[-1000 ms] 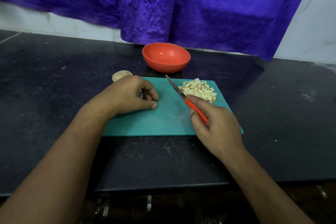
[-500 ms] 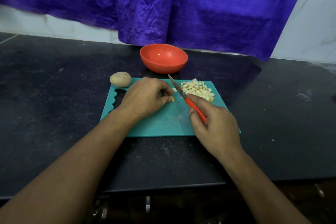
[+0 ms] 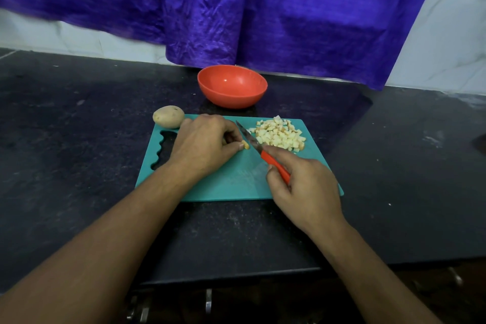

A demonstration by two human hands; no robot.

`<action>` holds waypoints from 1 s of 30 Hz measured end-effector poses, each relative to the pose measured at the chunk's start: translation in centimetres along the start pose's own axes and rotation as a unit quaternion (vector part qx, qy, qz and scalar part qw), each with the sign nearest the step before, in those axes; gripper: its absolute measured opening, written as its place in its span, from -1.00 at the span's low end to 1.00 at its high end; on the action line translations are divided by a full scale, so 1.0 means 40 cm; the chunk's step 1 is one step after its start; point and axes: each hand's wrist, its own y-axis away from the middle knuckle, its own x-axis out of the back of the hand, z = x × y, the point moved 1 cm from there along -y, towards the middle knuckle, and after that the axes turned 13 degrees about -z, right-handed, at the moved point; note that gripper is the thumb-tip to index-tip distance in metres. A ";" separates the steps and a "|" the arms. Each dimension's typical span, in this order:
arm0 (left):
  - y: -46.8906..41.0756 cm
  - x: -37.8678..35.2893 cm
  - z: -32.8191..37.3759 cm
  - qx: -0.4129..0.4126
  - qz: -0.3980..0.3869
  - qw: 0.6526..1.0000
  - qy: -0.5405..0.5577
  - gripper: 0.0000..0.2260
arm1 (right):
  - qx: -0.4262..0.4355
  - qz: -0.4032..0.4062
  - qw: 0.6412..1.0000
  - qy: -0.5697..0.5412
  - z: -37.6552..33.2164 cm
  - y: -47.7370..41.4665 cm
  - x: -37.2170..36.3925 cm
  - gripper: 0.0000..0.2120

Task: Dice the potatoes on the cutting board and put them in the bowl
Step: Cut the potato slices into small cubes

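The left hand [image 3: 202,143] lies knuckles-up on the teal cutting board [image 3: 236,184], its fingers curled and its fingertips pinching a small pale potato piece [image 3: 246,144] against the board. How much potato sits under the palm cannot be told, since the hand covers it.

Just to the right, the right hand [image 3: 305,187] grips a knife [image 3: 252,141] by its orange handle, forefinger stretched along the top and thumb on the side. The blade slants up and to the left, its tip past the left fingertips and its edge close beside the pinched piece. Whether steel touches potato cannot be told.

Behind the blade, on the far right part of the board, lies a heap of diced potato [image 3: 278,134], pale cubes, some with brownish skin on one face. The board has a wavy cut-out grip at its left end, partly under the left wrist.

A whole unpeeled potato [image 3: 168,116] rests on the dark tabletop [image 3: 79,152], touching the board's far left corner. Beyond the board's far edge stands an orange bowl [image 3: 232,87], upright, with no dice in it.

A crumpled purple cloth [image 3: 263,8] hangs behind the bowl over a white tiled wall [image 3: 447,47].
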 end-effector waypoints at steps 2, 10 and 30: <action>0.000 -0.004 0.000 0.003 0.001 1.000 0.014 -0.89 | 0.004 0.000 1.000 0.007 -0.001 0.000 0.000 -0.61; -0.006 -0.018 0.006 0.016 0.018 1.000 0.010 -0.91 | 0.012 -0.003 1.000 0.012 0.001 -0.003 -0.003 -0.61; -0.008 -0.027 0.030 -0.005 0.042 0.999 -0.020 -0.91 | -0.030 0.000 0.999 -0.026 -0.003 -0.002 0.001 -0.61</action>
